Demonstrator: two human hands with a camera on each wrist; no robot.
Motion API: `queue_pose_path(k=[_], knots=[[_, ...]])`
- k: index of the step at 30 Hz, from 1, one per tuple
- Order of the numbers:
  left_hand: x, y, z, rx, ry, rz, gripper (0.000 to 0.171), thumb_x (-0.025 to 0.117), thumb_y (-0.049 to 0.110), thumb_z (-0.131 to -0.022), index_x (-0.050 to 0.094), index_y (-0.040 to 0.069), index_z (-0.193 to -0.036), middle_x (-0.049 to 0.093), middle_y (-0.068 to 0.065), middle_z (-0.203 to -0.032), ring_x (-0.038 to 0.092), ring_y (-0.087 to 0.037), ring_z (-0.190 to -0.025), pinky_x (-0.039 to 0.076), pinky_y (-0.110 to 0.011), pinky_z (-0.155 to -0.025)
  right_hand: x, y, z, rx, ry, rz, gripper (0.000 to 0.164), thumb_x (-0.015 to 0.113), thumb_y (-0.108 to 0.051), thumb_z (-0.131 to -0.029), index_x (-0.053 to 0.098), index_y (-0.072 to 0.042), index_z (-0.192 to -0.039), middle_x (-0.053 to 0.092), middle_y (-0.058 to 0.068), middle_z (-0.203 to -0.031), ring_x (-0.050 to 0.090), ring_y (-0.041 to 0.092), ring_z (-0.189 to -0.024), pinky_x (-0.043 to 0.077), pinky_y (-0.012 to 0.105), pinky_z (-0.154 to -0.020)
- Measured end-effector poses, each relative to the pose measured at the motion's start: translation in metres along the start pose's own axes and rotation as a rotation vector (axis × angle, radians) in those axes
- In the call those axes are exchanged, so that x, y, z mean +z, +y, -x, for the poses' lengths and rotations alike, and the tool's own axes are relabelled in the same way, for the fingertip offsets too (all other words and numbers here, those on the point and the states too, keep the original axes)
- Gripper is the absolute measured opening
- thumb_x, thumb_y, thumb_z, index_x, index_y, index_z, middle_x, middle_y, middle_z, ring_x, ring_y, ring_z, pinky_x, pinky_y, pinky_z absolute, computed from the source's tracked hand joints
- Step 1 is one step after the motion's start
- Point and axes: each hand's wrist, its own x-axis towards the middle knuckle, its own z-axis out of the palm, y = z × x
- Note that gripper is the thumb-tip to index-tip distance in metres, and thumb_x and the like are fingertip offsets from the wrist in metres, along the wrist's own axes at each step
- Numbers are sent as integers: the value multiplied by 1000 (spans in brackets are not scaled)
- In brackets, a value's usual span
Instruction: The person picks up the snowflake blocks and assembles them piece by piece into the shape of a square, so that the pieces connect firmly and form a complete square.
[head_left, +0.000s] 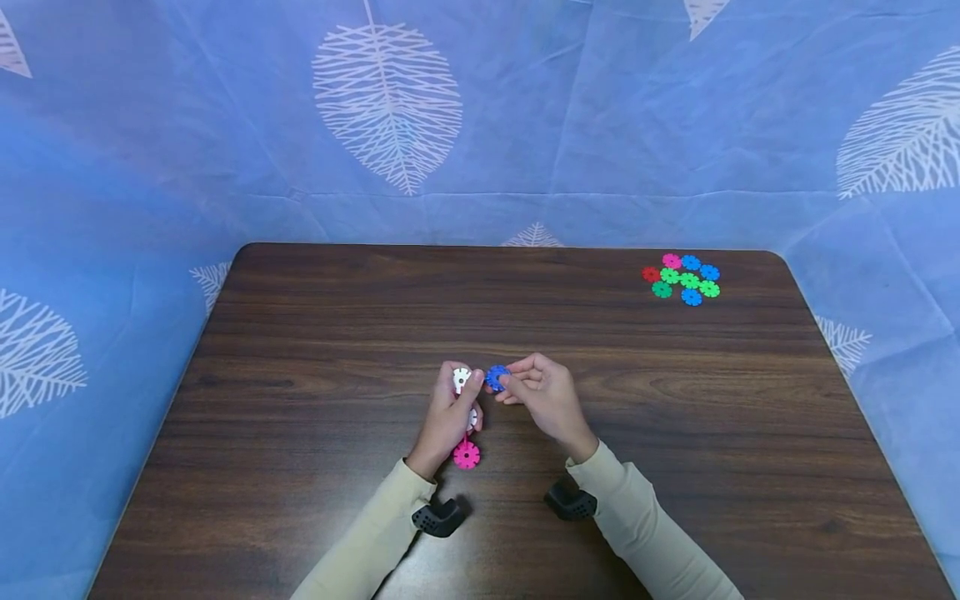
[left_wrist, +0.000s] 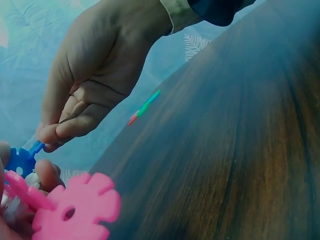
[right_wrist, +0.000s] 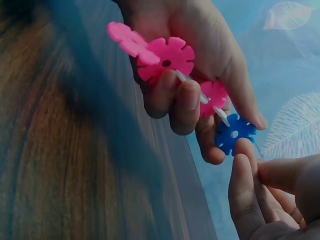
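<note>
My left hand (head_left: 442, 425) holds a chain of slotted, flower-shaped plastic discs. A pink disc (head_left: 467, 455) hangs below that hand, and a white disc (head_left: 461, 380) shows by its thumb. More pink discs (right_wrist: 166, 61) and thin white ones alternate along the chain in the right wrist view. At its far end sits a blue disc (right_wrist: 235, 134), beside the left fingertips. My right hand (head_left: 547, 400) pinches another blue disc (head_left: 497, 378) between thumb and fingers. In the left wrist view this pinched disc stands edge-on against the chain's blue disc (left_wrist: 20, 162).
A loose cluster of discs lies at the back right of the brown wooden table (head_left: 337, 333), among them a red disc (head_left: 650, 274), a dark green disc (head_left: 662, 289) and several bright green and blue ones. Blue leaf-patterned cloth (head_left: 510, 125) hangs behind the table.
</note>
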Motion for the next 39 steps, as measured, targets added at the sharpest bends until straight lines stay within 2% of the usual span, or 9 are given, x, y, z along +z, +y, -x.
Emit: queue_pose_path(k=[4, 8, 11, 14, 21, 25, 31, 35, 39], knots=[[1, -2, -2, 8, -15, -6, 19, 44, 19, -101, 37, 1, -103, 55, -28, -86, 44, -7, -38, 36, -19, -34, -1, 2, 0, -5, 12, -28, 18, 61, -1, -89, 55, 14, -99, 65, 34, -92, 69, 9, -65, 60, 29, -64], [2, 0, -2, -7, -33, -2, 17, 44, 15, -101, 36, 1, -103, 50, -16, -71, 43, -8, -38, 36, -19, -36, 0, 2, 1, 9, 18, -50, 18, 61, 1, -89, 55, 15, -99, 65, 35, -91, 68, 8, -64, 59, 28, -64], [4, 12, 1, 0, -42, -24, 15, 43, 11, -101, 36, -2, -102, 45, -5, -65, 43, -8, -38, 36, -17, -37, 1, 4, 1, 15, 33, -57, 18, 61, 1, -89, 56, 15, -99, 65, 35, -90, 68, 8, -63, 59, 27, -63], [4, 17, 2, 7, -48, -45, 17, 45, 13, -100, 37, -2, -101, 44, -3, -60, 44, -8, -38, 37, -18, -36, 0, 5, 0, 11, 32, -47, 19, 62, -1, -89, 56, 14, -99, 65, 35, -90, 68, 8, -63, 59, 27, -64], [-2, 2, -4, -89, -24, 60, 20, 57, 18, -96, 48, -1, -95, 56, -1, -54, 55, -11, -44, 46, -23, -35, -4, 5, 2, 54, -5, 13, 21, 63, -2, -89, 55, 12, -102, 67, 32, -92, 69, 10, -65, 60, 29, -65], [-2, 3, -3, -94, -20, 90, 19, 61, 13, -92, 51, -3, -92, 58, 0, -58, 58, -10, -49, 50, -25, -38, -4, 5, 4, 69, -18, 21, 22, 63, -2, -88, 54, 12, -102, 67, 31, -92, 69, 11, -65, 60, 29, -65], [-3, 3, -2, -103, -66, 76, 24, 63, 12, -90, 49, -5, -100, 54, 0, -52, 52, -8, -42, 46, -23, -35, -8, 3, 6, 50, -79, 59, 25, 64, -9, -90, 56, 10, -104, 68, 29, -93, 70, 13, -67, 59, 29, -62], [-6, 3, -3, -113, -40, 67, 24, 64, 12, -90, 49, -5, -100, 52, -1, -51, 49, -8, -38, 44, -23, -34, -21, 5, 5, 35, -77, 126, 30, 63, -16, -91, 58, 8, -107, 70, 25, -93, 70, 14, -68, 59, 30, -59], [-10, 2, -5, -116, -10, 52, 23, 64, 11, -90, 50, -5, -98, 51, -1, -50, 47, -9, -36, 43, -22, -34, -50, 8, 2, 49, -6, 205, 31, 64, -20, -91, 60, 6, -107, 70, 24, -95, 69, 12, -69, 59, 31, -60]])
